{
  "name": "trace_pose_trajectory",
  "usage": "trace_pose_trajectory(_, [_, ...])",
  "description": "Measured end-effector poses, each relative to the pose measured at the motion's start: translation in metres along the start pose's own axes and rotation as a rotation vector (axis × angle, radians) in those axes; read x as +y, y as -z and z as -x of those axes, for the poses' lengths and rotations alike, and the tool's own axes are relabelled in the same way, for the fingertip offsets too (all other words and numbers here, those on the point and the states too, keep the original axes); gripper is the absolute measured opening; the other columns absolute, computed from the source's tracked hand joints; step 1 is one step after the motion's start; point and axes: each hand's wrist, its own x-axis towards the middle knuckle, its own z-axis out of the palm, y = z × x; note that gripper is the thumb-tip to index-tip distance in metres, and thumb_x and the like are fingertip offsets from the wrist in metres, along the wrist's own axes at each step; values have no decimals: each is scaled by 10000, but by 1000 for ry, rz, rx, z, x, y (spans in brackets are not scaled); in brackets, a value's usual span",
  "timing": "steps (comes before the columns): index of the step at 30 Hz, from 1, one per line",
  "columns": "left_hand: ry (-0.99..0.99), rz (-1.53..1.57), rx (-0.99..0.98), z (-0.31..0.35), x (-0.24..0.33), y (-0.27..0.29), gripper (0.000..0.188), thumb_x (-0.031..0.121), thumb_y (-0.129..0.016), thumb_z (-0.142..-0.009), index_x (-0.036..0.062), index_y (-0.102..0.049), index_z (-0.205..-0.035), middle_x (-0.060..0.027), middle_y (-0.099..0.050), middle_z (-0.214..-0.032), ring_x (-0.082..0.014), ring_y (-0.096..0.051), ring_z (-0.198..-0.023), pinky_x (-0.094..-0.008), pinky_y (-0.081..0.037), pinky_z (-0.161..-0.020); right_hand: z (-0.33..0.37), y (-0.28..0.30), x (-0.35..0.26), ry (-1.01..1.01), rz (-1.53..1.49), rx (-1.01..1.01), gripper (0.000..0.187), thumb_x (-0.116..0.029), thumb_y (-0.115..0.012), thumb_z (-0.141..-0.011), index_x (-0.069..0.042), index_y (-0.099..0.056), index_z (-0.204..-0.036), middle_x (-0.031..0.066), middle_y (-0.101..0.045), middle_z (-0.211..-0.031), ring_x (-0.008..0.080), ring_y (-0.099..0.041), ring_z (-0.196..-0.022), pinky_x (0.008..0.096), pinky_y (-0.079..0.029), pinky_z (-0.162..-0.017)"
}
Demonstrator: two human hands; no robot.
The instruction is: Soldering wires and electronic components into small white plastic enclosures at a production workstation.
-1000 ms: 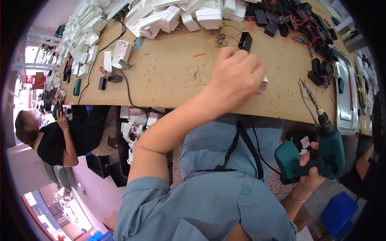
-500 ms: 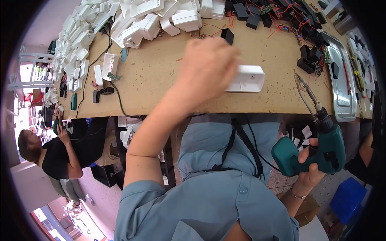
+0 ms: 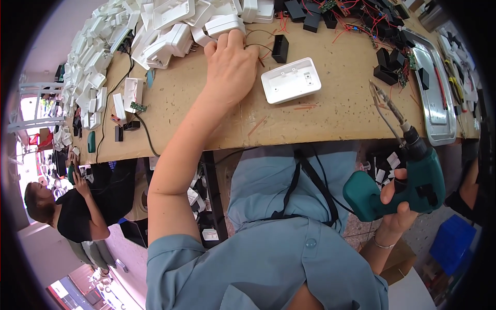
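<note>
My left hand (image 3: 232,67) reaches to the near edge of the white pile, fingers spread and touching a white plug adapter housing (image 3: 225,24); its fingertips are partly hidden. To its right stands a small open black box (image 3: 280,49), with thin wires near my fingers. An open white plastic case (image 3: 291,82), hollow side up, lies on the table nearer to me. My right hand (image 3: 398,199) is closed round the handle of a green soldering gun (image 3: 423,181), whose metal tip and curved feed tube point up over the table's front edge.
White housings (image 3: 170,44) pile up at the back left. Black boxes and red-wired circuit boards (image 3: 356,15) crowd the back right. A metal tray (image 3: 439,124) lies at the right edge. A black cable (image 3: 150,126) crosses the left side. Another person (image 3: 77,201) works at far left.
My left hand has moved away from the white case to the adapter housings, uncovering the case, which now sits at a different angle. My right hand still holds the soldering gun.
</note>
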Motion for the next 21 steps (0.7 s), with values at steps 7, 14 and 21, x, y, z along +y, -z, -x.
trace_pose_trajectory(7, [20,142,-136,-4,-7,-1,143,98,-514,-782,72,-644,-838,-91,-517,-960,-261,-484,-969,-422,-317,-829,-52,-39,13,-141,-589,-214,743,-301,-610,-865,-63,-180,-1423,273,-242,-1413,215,-562,-899,267,-502,-628])
trace_pose_trajectory(14, [-191,175,-9,15,-20,11,97,92,-561,-783,41,-596,-858,-106,-540,-1012,-273,-503,-993,-403,-354,-848,-117,-108,36,-304,-688,-231,666,-330,-520,-911,-24,-199,-1409,268,-217,-1420,364,-369,-1272,323,-502,-841])
trace_pose_trajectory(21, [91,1018,310,38,-29,41,68,57,-509,-906,2,-516,-946,-98,-586,-1064,-166,-542,-907,-289,-426,-795,-102,-116,39,-362,-601,-89,619,-308,-450,-942,-18,-169,-1411,281,-226,-1412,385,-228,-1335,423,-291,-1088])
